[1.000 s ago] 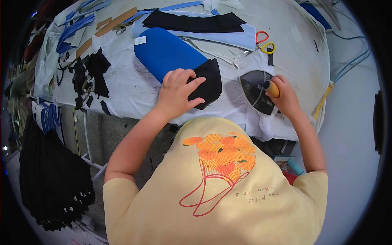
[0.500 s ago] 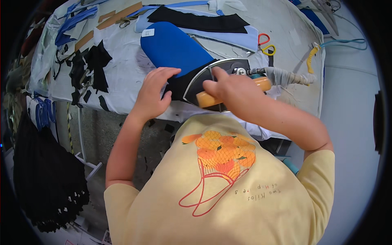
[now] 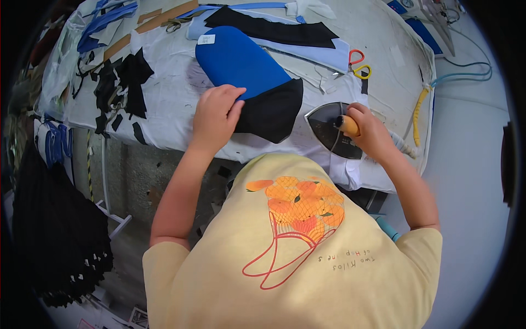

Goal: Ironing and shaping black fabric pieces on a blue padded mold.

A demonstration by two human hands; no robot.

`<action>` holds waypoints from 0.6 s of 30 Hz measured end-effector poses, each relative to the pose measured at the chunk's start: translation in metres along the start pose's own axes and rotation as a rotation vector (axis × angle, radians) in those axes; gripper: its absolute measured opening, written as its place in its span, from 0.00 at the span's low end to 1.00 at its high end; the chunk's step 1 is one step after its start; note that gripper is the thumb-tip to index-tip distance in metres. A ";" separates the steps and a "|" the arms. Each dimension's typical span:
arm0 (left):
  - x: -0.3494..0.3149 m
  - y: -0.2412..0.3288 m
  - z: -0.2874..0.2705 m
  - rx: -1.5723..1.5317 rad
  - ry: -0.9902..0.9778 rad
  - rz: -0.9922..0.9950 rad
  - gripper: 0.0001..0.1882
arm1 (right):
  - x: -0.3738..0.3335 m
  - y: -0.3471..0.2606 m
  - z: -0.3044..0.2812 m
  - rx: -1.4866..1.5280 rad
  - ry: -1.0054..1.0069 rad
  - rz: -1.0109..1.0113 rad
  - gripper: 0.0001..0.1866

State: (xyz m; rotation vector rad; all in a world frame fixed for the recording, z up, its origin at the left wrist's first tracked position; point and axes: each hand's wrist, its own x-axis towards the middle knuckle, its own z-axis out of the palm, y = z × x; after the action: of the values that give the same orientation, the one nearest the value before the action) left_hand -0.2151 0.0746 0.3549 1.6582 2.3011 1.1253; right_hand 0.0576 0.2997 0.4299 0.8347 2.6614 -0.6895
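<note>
A big table point(image 3: 390, 33) with a white cover is standing in front of me, and a person in a yellow shirt point(image 3: 208, 274) is leaning over it. A large bundle of black fabric point(image 3: 55, 230) is hanging beside it on the left. Toward the far side, a long black strip point(image 3: 271, 27) is lying across a pale blue panel point(image 3: 301, 54). Nearer, a bright blue piece with a rounded end point(image 3: 241, 60) is lying slantwise on the table, and black cloth point(image 3: 271, 109) is covering its near end. An iron point(image 3: 323, 123) is pointing toward that cloth from the right, apart from it (whether its plate is touching the cover, I cannot tell). The right hand point(image 3: 372, 131) is gripping the iron's wooden handle point(image 3: 349, 127). The left hand point(image 3: 216, 115) is resting where blue meets black, fingers together and thumb alongside; whether it is pinching anything, I cannot tell. Black scraps point(image 3: 136, 82) are lying to the left, scissors point(image 3: 352, 64) with red and yellow loops are lying beyond the iron, and a small white label point(image 3: 206, 39) is showing on the blue piece.
</note>
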 end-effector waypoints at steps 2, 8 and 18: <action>0.007 0.013 0.012 0.125 0.001 -0.009 0.12 | -0.001 0.026 0.017 0.009 0.006 0.088 0.19; 0.015 0.036 0.020 -0.104 -0.173 0.036 0.10 | 0.008 0.064 0.055 -0.049 0.146 0.211 0.23; 0.010 0.052 -0.004 -0.499 -0.418 -0.156 0.20 | 0.092 -0.069 0.023 0.311 -0.261 -0.583 0.19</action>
State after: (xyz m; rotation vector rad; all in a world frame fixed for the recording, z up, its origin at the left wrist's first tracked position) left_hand -0.1800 0.0882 0.3931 1.3408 1.6860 1.0775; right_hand -0.0542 0.2810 0.3999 -0.0064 2.5834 -1.2716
